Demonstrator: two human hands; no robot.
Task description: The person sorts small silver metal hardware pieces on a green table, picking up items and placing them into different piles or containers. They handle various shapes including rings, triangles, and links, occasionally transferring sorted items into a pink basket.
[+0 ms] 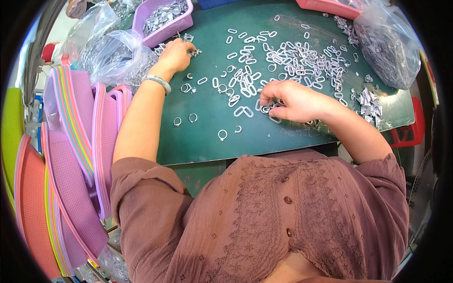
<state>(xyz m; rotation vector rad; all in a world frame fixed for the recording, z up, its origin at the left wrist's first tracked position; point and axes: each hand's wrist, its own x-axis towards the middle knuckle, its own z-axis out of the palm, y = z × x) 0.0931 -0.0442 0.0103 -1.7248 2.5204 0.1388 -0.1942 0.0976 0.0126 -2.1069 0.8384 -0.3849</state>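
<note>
My left hand [174, 57] is at the far left of the green tabletop, fingers curled down on small silvery metal pieces [195, 53] that stick out past the fingertips. A bangle [158, 83] sits on that wrist. Over the near side of a wide scatter of oval metal links [302, 61], my right hand [295, 101] has its thumb and fingers bent together. Small rings show by its fingertips, but what they pinch is hidden. Between the hands lie more links [246, 80] and a few round rings; one ring [222, 135] is close to the front edge.
A purple basket [191, 21] of flat metal pieces and clear plastic bags [118, 52] stand beyond my left hand. Stacked plastic baskets [71, 188] crowd the left side. At right are a full plastic bag [389, 47], a pile of pointed metal pieces [370, 104] and a red stool [415, 125].
</note>
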